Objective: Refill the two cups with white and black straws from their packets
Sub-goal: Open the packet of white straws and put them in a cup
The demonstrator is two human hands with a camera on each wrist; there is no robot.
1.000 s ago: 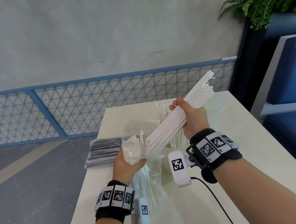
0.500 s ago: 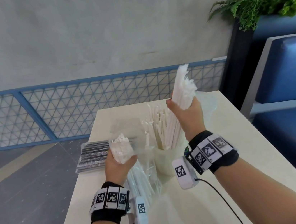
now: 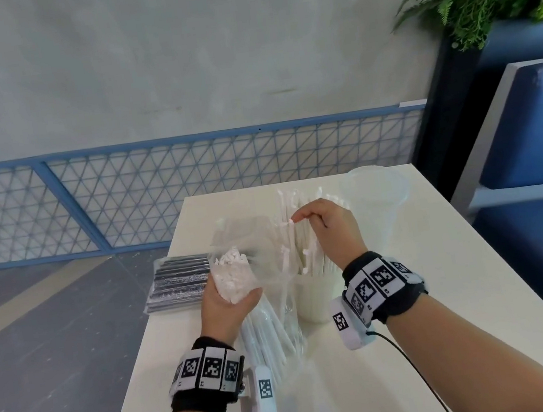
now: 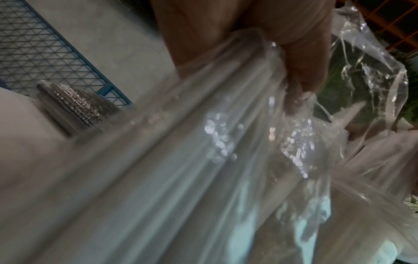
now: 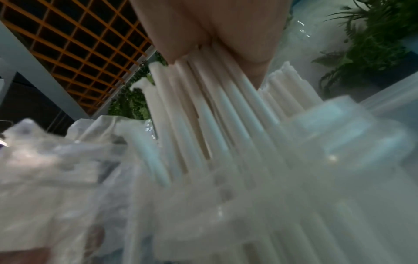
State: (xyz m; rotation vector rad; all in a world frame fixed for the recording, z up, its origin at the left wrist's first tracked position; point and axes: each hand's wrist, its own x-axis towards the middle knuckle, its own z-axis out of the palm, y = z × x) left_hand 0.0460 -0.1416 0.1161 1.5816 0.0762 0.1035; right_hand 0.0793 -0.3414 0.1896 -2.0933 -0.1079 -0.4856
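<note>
Gripping the clear packet of white straws (image 3: 238, 279) upright w/ curled fingers, left hand (image 3: 227, 301) sits beside the near cup (image 3: 313, 300). Right hand (image 3: 332, 229) fingers pinch white straws (image 3: 310, 249) standing in that cup. Empty cup (image 3: 375, 195) behind; black straw packet (image 3: 180, 283) on tabletop (image 3: 431, 305), left.

White straws (image 3: 307, 253) fill a milky cup (image 3: 313, 300); black straws (image 3: 180, 282) show through clear wrap by the cream worktop's (image 3: 412, 291) left edge.
</note>
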